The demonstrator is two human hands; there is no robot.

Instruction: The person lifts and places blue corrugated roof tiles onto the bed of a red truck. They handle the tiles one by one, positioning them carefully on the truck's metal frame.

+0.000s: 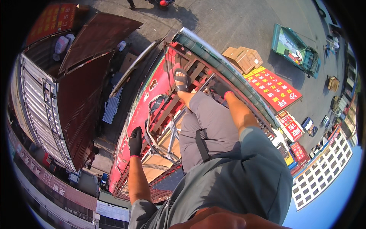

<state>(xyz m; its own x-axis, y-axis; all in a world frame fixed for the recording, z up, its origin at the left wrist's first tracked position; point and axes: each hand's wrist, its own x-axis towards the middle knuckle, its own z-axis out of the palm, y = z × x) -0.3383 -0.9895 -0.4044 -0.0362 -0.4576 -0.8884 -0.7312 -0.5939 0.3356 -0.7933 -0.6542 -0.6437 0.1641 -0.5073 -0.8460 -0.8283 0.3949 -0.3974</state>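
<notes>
My left hand [135, 142], in a black glove with a pink cuff, hovers out at the left over the red tarpaulin [150, 86] along the truck's side. Its fingers are loosely apart with nothing seen in them. Grey-white straps [173, 133] lie over cardboard boxes [156, 163] nearby. My right hand [219, 86], also dark-gloved, reaches down beside the rolled green tarpaulin [225, 61]; its fingers blend into the dark surface there. My sandalled foot [181, 80] is on the red slatted rails [196, 72] of the truck top.
Far below, the ground surrounds the truck. A brown container [85, 110] with a raised lid stands left, near a light blue slatted panel [112, 107]. To the right are stacked cartons [243, 59], a red signboard [272, 87] and a green open-bed cart [295, 49]. A motorbike passes at the top.
</notes>
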